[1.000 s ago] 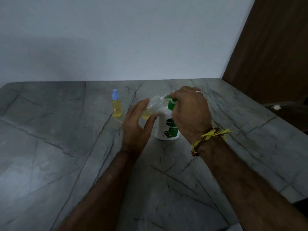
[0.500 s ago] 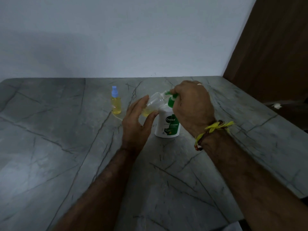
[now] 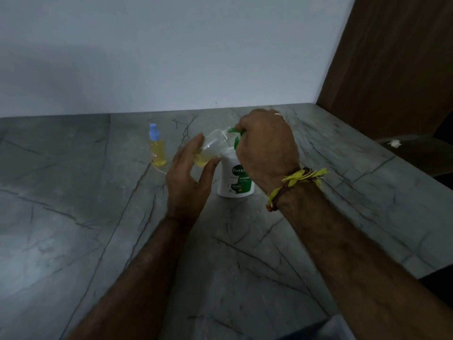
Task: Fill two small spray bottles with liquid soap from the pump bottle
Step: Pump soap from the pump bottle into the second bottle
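Right hand (image 3: 266, 153) on pump bottle (image 3: 236, 179), label "Detto…".

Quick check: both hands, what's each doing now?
Left hand: holds the tilted small spray bottle.
Right hand: curled over the pump bottle head.

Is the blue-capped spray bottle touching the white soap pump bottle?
Apart. The head view shows bare tabletop between the blue-capped spray bottle and the soap pump bottle.

Matt veined grey stone table (image 3: 73, 241), clear plastic spray bottle (image 3: 215, 144), glossy white plastic pump bottle (image 3: 232, 177)
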